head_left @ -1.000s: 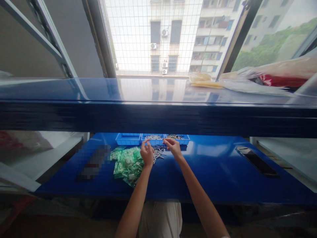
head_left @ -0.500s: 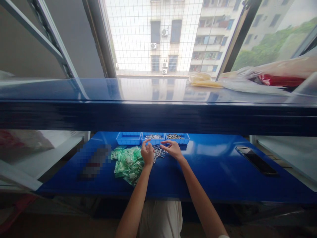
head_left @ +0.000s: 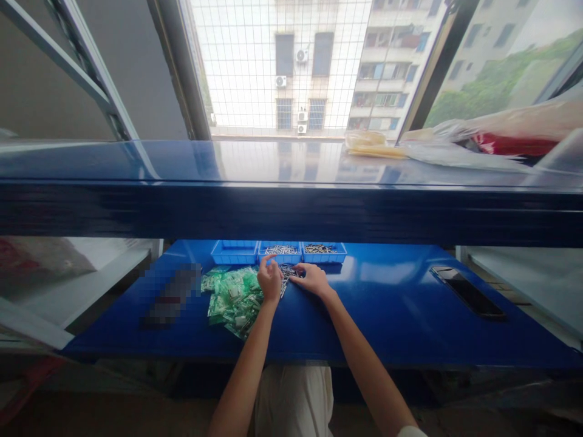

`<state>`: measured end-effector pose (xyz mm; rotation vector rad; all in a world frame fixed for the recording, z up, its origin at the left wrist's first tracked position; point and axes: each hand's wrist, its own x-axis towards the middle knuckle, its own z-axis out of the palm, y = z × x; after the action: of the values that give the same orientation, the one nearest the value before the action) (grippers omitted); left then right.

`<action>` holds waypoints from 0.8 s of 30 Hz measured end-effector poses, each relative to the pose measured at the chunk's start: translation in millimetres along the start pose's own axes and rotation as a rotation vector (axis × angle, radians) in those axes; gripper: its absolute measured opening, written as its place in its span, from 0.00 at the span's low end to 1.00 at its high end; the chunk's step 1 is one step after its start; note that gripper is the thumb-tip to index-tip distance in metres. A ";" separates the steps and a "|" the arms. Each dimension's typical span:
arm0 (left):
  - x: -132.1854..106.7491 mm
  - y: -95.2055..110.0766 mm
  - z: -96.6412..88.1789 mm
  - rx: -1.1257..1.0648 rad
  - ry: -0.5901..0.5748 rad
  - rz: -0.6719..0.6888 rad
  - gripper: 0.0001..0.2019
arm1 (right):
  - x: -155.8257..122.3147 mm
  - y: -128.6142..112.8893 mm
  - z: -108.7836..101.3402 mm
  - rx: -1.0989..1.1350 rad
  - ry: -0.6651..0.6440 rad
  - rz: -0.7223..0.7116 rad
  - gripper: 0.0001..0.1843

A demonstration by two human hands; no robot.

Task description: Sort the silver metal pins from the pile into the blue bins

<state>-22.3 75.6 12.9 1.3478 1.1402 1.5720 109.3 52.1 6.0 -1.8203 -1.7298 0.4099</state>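
My left hand (head_left: 270, 280) is upright between the heap of green plastic packets (head_left: 234, 297) and a loose pile of small metal pins (head_left: 286, 274). Its fingers are curled inward with the index bent on top; whatever they hold is too small to make out. At the right side of the pin pile is my right hand (head_left: 314, 280), low over the metal pieces, thumb and forefinger apart. Behind the hands stand blue bins: one holding silvery pins (head_left: 281, 250), another with darker, brassy ones (head_left: 320, 249), and a left bin (head_left: 234, 254) showing no contents.
A black phone (head_left: 469, 292) lies on the blue table (head_left: 382, 315) at the right. A blurred-out dark object (head_left: 173, 296) is at the left. A blue shelf (head_left: 291, 212) crosses above the table's far part, with plastic bags (head_left: 464, 152) on top.
My right hand has lowered to the pin pile, its fingers bending downward. My left hand stays nearly in place. The whole view has shifted slightly.
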 end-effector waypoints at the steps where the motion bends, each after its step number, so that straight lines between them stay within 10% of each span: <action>1: -0.1 0.5 0.1 -0.001 -0.003 -0.001 0.15 | 0.4 0.1 1.7 0.009 0.020 0.006 0.18; 24: 0.1 -1.0 1.0 -0.012 -0.020 -0.022 0.12 | 12.1 1.5 11.7 0.629 0.107 0.028 0.22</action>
<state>-21.3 76.2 12.0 1.3363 1.1284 1.5445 104.8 66.3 -1.9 -1.3776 -1.3042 0.7540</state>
